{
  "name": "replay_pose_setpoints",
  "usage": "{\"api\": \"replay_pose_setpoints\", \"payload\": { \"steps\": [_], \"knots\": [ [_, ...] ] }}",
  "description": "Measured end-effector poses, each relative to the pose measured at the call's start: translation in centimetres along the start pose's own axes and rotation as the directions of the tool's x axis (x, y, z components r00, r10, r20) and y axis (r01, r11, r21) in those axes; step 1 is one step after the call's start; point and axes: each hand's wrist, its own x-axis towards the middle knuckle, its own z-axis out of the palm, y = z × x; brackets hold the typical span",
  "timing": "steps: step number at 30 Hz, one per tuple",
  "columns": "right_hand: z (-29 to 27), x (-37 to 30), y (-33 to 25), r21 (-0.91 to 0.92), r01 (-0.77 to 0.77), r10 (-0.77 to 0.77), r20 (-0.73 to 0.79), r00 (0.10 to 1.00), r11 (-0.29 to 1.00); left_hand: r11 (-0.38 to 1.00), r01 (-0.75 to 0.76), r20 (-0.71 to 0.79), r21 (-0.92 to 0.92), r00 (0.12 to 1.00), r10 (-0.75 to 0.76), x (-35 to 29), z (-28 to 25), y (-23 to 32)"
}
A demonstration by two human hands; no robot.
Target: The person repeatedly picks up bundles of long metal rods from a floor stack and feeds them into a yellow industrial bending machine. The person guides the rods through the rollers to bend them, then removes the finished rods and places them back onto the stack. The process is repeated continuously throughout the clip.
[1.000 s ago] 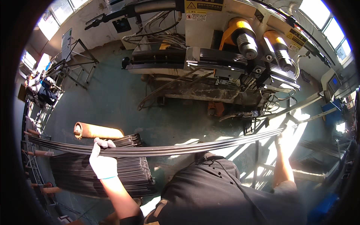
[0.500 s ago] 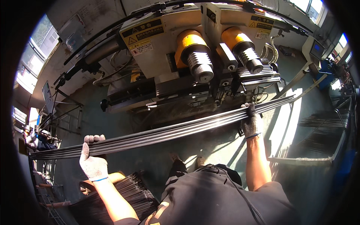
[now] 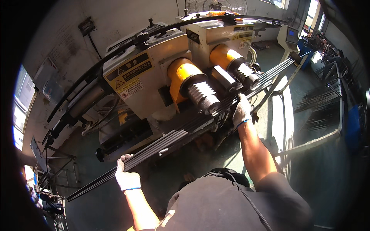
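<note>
A bundle of several long, thin metal rods (image 3: 156,147) slants across the view, its left end low and its right end high. My gloved left hand (image 3: 128,177) is closed round the bundle's left part, thumb on the near side and fingertips showing beyond it. My gloved right hand (image 3: 242,109) grips the rods further right, close to the machine (image 3: 148,82). Just beyond the rods, two ribbed metal rollers stick out of yellow housings, the left roller (image 3: 202,96) and the right roller (image 3: 246,74). The rods lie against the machine's front, and shadow hides part of their middle.
A rack frame (image 3: 308,143) with many thin rods (image 3: 320,104) stands at the right. At the far right is a control box (image 3: 288,37) with a screen. A black hose (image 3: 92,45) arcs over the machine. A metal stand (image 3: 58,159) is at the left.
Both hands have carried the rods forward to the machine. The bundle has tilted, its right end now higher. My view has turned, and the machine appears nearer.
</note>
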Motion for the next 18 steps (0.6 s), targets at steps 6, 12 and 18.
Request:
{"api": "replay_pose_setpoints", "payload": {
  "steps": [6,12,18],
  "knots": [
    [0.0,4.9,3.6,-0.709,0.163,-0.214,0.018,0.977,0.686,0.968,0.250,0.067,0.006,0.966,-0.250,2.7,4.3,-5.2],
    [0.2,6.9,3.9,-0.975,0.220,-0.339,0.217,0.915,-0.031,0.926,0.358,-0.234,0.121,0.917,-0.324,6.9,1.2,-2.7],
    [-0.3,10.9,8.5,0.037,0.127,-0.108,-0.325,0.940,0.991,1.000,-0.028,-0.108,0.015,0.994,0.029,11.1,-5.9,4.7]
  ]
}}
